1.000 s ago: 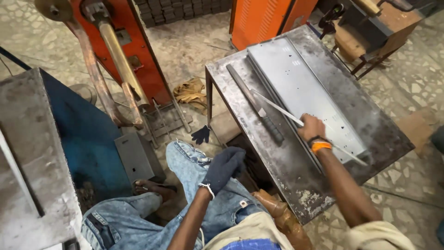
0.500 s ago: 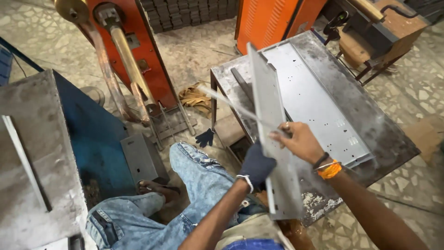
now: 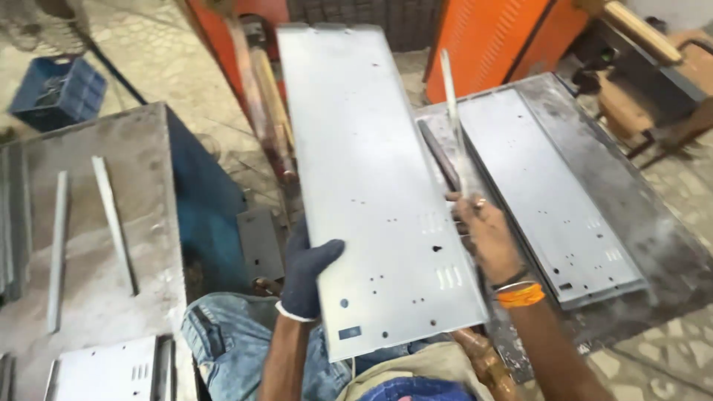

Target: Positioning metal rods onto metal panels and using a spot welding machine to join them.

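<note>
Swung flat since before, the long grey perforated sheet-metal panel [image 3: 379, 186] is hovering over my lap; I'm clamping its near-left edge with the gloved left hand [image 3: 308, 271] while the bare right hand [image 3: 486, 238] is steadying the opposite edge, seemingly also pinching a thin metal strip [image 3: 453, 119]. Next probably calls for carrying it level.

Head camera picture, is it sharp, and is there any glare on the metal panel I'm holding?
Head view: the metal panel is fairly sharp, evenly lit, with only a soft sheen and no hard glare; the thin strip by the right hand is motion-blurred; the gloved left hand is clear.
</note>
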